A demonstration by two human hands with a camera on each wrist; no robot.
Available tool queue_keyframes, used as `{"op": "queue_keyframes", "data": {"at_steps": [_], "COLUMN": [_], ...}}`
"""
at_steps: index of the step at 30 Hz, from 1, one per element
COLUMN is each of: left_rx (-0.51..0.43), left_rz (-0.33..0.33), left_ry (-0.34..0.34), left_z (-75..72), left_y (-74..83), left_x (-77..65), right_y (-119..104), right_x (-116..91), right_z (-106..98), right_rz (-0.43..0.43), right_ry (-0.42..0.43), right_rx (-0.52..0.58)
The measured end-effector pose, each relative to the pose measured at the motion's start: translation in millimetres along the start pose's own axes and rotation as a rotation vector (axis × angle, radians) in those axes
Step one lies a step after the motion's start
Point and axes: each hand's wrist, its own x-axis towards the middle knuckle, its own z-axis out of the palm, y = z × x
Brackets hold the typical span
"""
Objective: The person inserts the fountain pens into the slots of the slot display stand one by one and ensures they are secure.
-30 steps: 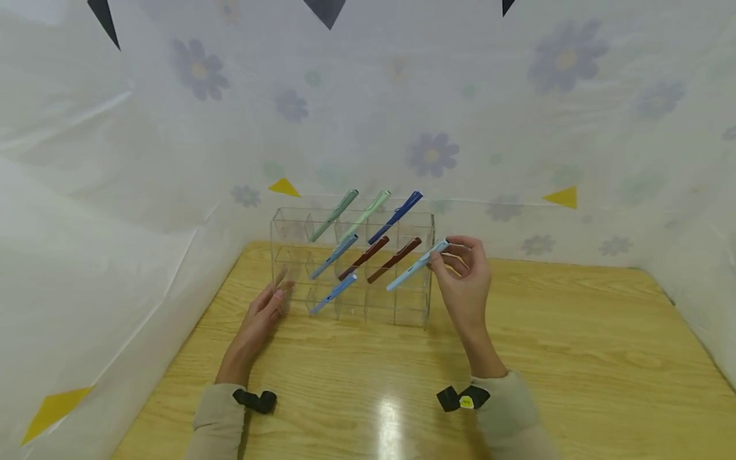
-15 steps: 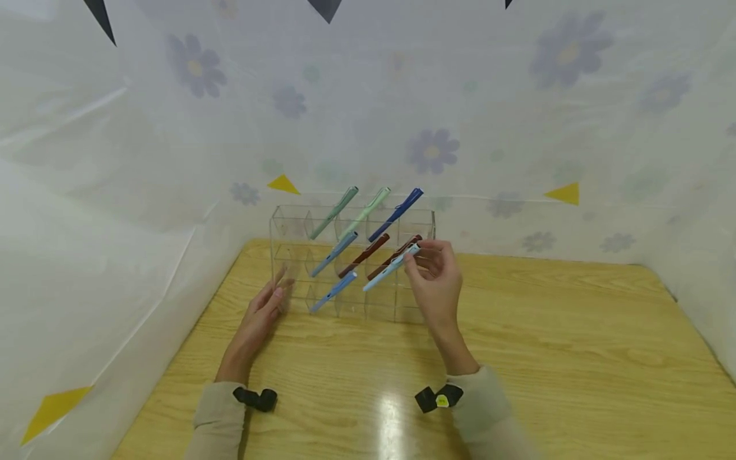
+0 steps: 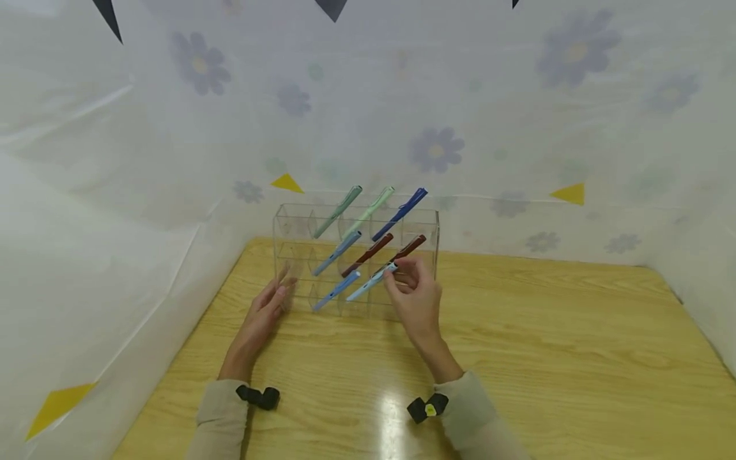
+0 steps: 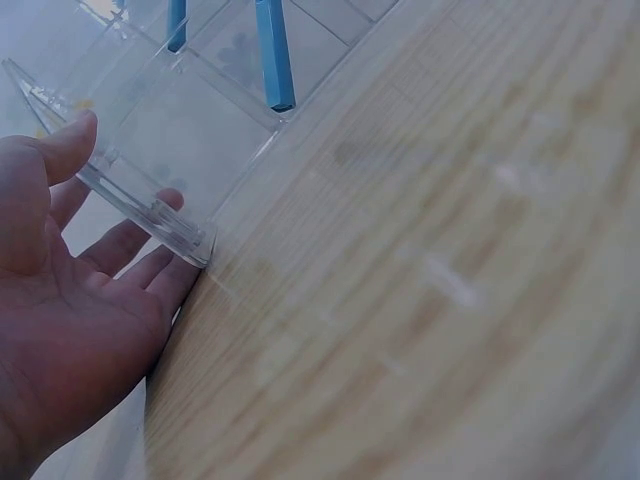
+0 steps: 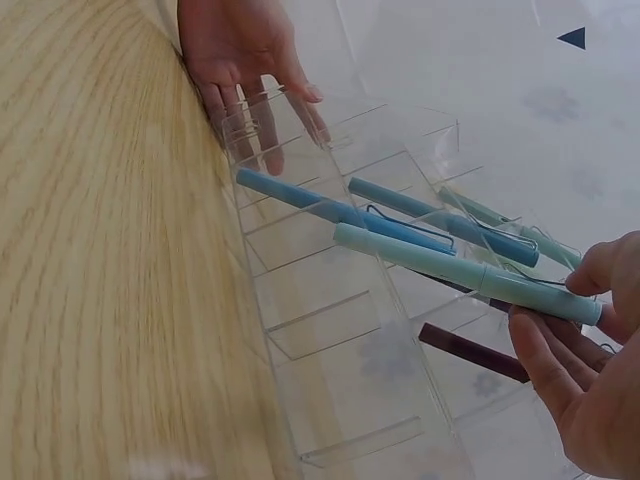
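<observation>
A clear acrylic pen rack [image 3: 278, 230] stands on the table, divided into three tiers of compartments. My right hand [image 3: 416, 297] pinches a light blue pen [image 3: 368, 287] near its clip end, between thumb and fingers. The pen slants before the bottom tier, right of a blue pen [image 3: 336, 292]; whether its lower end is inside a compartment, I cannot tell. At the rack's left side, my left hand [image 3: 259, 326] touches the side panel with fairly straight fingers. In the left wrist view, that panel's edge [image 4: 140, 212] passes beside the thumb and fingers.
Along the top tier lean a grey-green pen [image 3: 338, 212], a pale green pen [image 3: 369, 212] and a dark blue pen [image 3: 400, 214]. The middle tier bears a blue pen [image 3: 337, 253] and two dark red pens, one [image 3: 368, 255] fully visible. Wood-grain table [image 3: 552, 332] extends rightward; a patterned curtain [image 3: 368, 115] hangs behind.
My right hand has carried the light blue pen left and slightly down, from the rack's right edge to before the bottom tier. The left hand has stayed at the rack's side.
</observation>
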Motion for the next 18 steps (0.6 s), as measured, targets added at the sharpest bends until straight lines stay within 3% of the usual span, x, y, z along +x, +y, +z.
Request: {"op": "queue_keyframes", "data": {"at_steps": [6,11,18], "left_rx": [0.043,0.020,-0.003], "left_rz": [-0.019,-0.006,0.005], "left_ry": [0.028,0.017,0.006], "left_z": [0.2,1.1,1.5], "left_y": [1.2,1.2,1.1], "left_x": [-0.6,-0.6,-0.7], "right_y": [8.1,17.5,60.8], "right_x": [-5.0,-8.4,-8.9], "right_z": [7.3,11.1,11.6], "right_rz": [0.020,0.039,0.040], "right_ry": [-0.034,-0.057,-0.035], "right_rx": [-0.006,-0.025,-0.020]}}
